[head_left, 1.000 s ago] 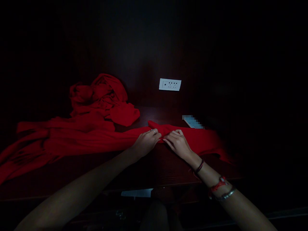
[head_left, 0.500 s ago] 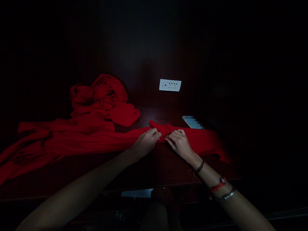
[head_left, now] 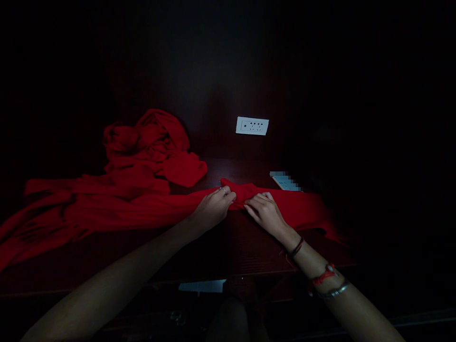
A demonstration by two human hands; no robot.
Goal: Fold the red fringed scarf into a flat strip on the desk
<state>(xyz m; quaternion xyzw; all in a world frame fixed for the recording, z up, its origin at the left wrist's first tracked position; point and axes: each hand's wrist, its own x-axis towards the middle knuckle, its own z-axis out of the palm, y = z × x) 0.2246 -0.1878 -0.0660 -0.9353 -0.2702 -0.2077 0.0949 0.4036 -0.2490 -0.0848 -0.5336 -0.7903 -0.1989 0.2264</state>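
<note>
A long red fringed scarf [head_left: 142, 209] stretches across the dark table, its fringe at the left end. My left hand [head_left: 215, 204], with a ring on one finger, is closed on the scarf's near edge around the middle. Just to its right, my right hand [head_left: 265, 211] pinches the same edge, and a thin taut strip of red cloth runs between the two sets of fingertips. The cloth inside each grip is hidden by the fingers. A small fold of the scarf stands up behind my hands.
A crumpled heap of red cloth [head_left: 153, 142] lies at the back left. A white wall socket [head_left: 252, 126] is on the dark wall, and a pale flat object, partly pixelated [head_left: 285, 181], lies behind the scarf. Below the table's front edge shows a pale sheet [head_left: 203, 286].
My left hand has shifted slightly left, widening the gap between my hands, and the strip of cloth between them now shows stretched. My right hand stays nearly in place.
</note>
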